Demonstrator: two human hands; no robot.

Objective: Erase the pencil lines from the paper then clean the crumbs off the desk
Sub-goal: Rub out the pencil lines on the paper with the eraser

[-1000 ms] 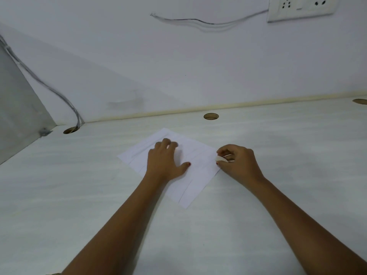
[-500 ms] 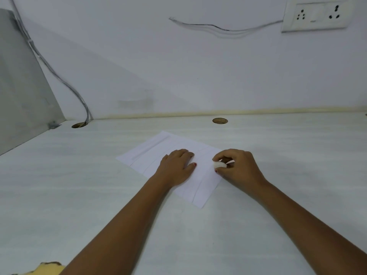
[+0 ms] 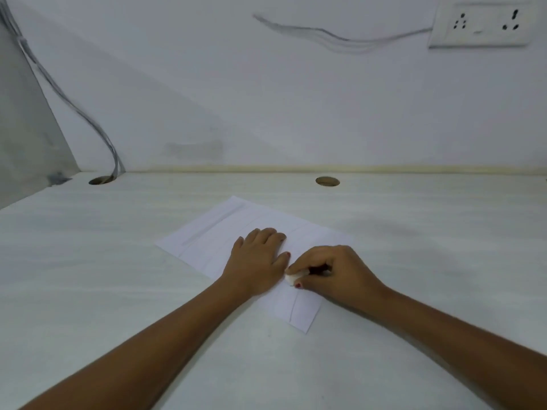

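A white sheet of paper [image 3: 207, 232] with faint pencil lines lies turned at an angle in the middle of the pale desk [image 3: 88, 291]. My left hand [image 3: 256, 261] rests flat on the sheet with fingers spread, pinning it down. My right hand [image 3: 334, 272] pinches a small white eraser [image 3: 293, 276] between thumb and fingers, its end touching the paper just right of my left thumb. One darker pencil line [image 3: 293, 306] runs toward the sheet's near corner. No crumbs are visible at this size.
Two round cable holes sit near the desk's back edge, one at the left [image 3: 100, 180] with grey cables [image 3: 74, 108] running up the wall, one at centre [image 3: 327, 181]. A wall socket [image 3: 479, 25] is at upper right. A grey panel [image 3: 26, 143] bounds the left side.
My right hand with the eraser has moved left and toward me onto the paper, close to my left thumb. My left hand slid nearer on the sheet. The camera view shifted.
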